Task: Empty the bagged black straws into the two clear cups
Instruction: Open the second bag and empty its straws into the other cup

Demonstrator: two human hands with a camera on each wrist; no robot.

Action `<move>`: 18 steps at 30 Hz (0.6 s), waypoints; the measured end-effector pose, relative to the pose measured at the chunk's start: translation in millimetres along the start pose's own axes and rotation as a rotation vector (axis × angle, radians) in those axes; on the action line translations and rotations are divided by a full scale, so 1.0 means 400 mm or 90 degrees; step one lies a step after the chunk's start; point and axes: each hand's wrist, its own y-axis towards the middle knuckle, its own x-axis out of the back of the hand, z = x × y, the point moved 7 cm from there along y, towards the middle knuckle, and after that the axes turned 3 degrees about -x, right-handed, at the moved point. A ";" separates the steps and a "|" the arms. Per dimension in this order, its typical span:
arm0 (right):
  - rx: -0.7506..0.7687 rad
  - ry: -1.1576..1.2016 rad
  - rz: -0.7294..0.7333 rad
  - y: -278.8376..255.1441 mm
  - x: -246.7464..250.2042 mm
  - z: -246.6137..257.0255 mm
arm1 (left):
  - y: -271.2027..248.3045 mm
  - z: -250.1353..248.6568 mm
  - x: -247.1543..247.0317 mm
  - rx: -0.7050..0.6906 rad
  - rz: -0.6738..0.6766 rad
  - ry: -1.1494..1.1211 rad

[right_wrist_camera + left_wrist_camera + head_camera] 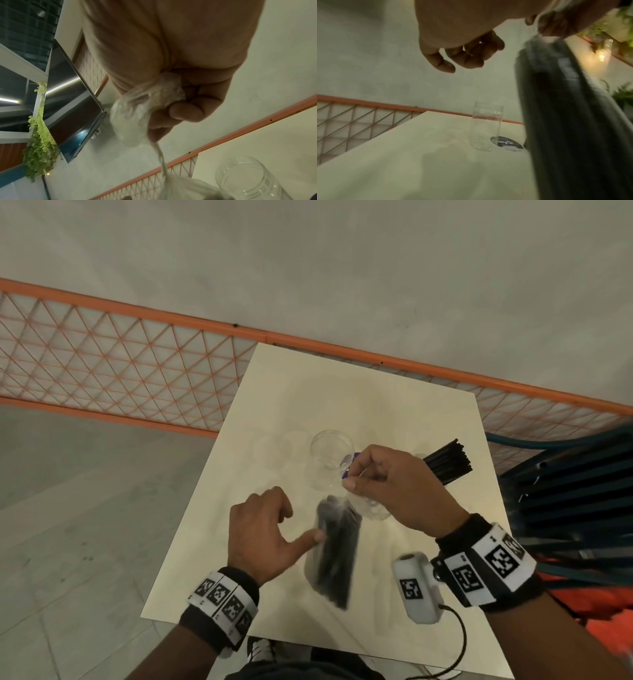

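A clear plastic bag of black straws (337, 553) hangs, blurred, over the cream table (342, 392). My right hand (352, 477) pinches its bunched top, which bears a purple label. The right wrist view shows the crumpled plastic (137, 111) gripped between thumb and fingers of the right hand (171, 108). My left hand (284, 525) is just left of the bag with fingers loosely curled and one digit reaching to the bag's side; it holds nothing (465, 56). An empty clear cup (332, 450) (486, 127) (248, 180) stands behind the bag (565, 108). More black straws (445, 463) stick up behind my right hand; their cup is mostly hidden.
An orange mesh fence (102, 364) runs behind the table's far edge. A dark slatted seat (565, 491) stands close on the right. A round black label (506, 144) shows at table level beside the empty cup. A cable trails from the white wrist camera (416, 587).
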 end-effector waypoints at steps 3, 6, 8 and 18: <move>0.003 0.012 0.025 -0.010 -0.001 0.007 | 0.005 0.015 0.000 -0.001 -0.021 -0.145; -0.001 0.015 0.035 -0.020 0.009 0.001 | 0.015 0.001 -0.024 -0.008 0.035 -0.245; -0.012 0.018 0.038 -0.025 0.013 -0.009 | 0.022 -0.006 -0.039 0.009 0.069 -0.315; -0.001 0.043 -0.025 -0.017 0.015 -0.013 | 0.065 -0.055 -0.103 -0.021 0.168 -0.214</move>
